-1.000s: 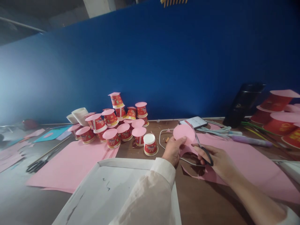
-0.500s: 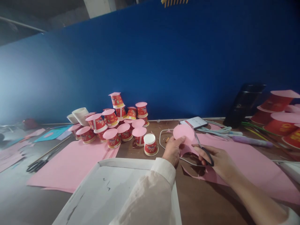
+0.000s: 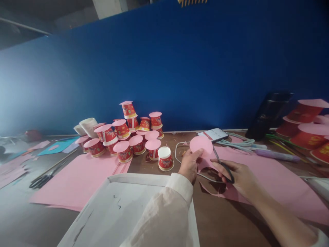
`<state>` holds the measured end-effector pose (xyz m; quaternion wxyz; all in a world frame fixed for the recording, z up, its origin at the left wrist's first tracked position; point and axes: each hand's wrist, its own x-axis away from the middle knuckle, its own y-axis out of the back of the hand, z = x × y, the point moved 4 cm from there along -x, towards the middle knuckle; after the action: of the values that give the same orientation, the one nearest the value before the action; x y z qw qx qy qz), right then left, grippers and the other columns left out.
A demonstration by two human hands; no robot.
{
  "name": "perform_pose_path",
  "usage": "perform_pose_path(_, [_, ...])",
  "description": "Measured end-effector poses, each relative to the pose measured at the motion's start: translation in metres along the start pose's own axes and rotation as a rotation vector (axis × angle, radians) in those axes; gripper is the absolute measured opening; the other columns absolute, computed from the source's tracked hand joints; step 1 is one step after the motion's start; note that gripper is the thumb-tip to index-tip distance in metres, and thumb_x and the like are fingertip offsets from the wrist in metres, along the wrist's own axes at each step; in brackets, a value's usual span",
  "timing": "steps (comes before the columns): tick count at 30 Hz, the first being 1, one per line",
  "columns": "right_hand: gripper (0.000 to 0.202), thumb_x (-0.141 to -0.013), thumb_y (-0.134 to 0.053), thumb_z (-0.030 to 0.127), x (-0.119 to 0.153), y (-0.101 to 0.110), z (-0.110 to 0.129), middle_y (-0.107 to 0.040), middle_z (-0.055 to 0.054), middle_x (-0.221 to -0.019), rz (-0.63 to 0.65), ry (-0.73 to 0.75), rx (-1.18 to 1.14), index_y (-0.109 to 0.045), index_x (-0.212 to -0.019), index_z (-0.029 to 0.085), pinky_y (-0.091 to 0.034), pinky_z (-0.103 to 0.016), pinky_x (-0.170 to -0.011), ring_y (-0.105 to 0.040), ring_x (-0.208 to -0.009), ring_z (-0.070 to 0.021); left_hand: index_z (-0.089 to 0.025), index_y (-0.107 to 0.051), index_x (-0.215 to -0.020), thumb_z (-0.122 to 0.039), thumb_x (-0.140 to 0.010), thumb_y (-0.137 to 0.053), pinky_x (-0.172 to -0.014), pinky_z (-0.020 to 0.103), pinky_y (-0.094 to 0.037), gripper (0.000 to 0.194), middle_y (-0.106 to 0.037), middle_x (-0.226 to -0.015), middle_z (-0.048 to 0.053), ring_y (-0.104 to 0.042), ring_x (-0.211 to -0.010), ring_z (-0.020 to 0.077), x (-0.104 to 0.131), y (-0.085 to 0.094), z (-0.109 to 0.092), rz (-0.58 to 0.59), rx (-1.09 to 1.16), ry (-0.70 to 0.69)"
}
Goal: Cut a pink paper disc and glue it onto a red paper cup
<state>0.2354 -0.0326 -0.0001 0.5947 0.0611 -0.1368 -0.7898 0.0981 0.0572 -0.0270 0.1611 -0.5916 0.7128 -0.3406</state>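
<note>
Pinched between the thumb and fingers of my left hand (image 3: 190,165) is a piece of pink paper (image 3: 201,145) with a rounded upper edge. My right hand (image 3: 232,173) is closed on black-handled scissors (image 3: 223,165), whose blades point up along the right edge of that paper. Just left of my left hand, a red patterned paper cup (image 3: 165,160) stands with a bare white top. Beyond it, several red cups (image 3: 123,154) are grouped and partly stacked, topped with pink paper.
A white tray (image 3: 110,209) lies in front, with pink sheets (image 3: 82,181) to its left and more (image 3: 272,181) at right. A phone (image 3: 213,134), cables (image 3: 238,143), a dark bottle (image 3: 267,115) and red cups (image 3: 305,137) stand or lie rightward. Other scissors (image 3: 45,179) lie left.
The scissor blades have come closer together beside the paper; the upper blade no longer shows above its right edge. Both hands have stayed nearly in place.
</note>
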Motion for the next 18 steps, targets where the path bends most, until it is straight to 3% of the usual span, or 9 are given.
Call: perform_pose_path(18, [0.057,-0.067,-0.084,0.064,0.0011,-0.0015,-0.0015,-0.064,0.000,-0.061,0.011,-0.060,-0.068,-0.082,-0.099,0.018,-0.048,-0.027,-0.041,-0.057,-0.054,-0.0171,-0.014,-0.070,-0.084,-0.045,-0.045,-0.097,-0.052,0.023,-0.034,0.056,-0.064,-0.068,0.001,-0.050,-0.055,0.0090,-0.0046,0.0031,0.0045,0.017,-0.071,-0.016])
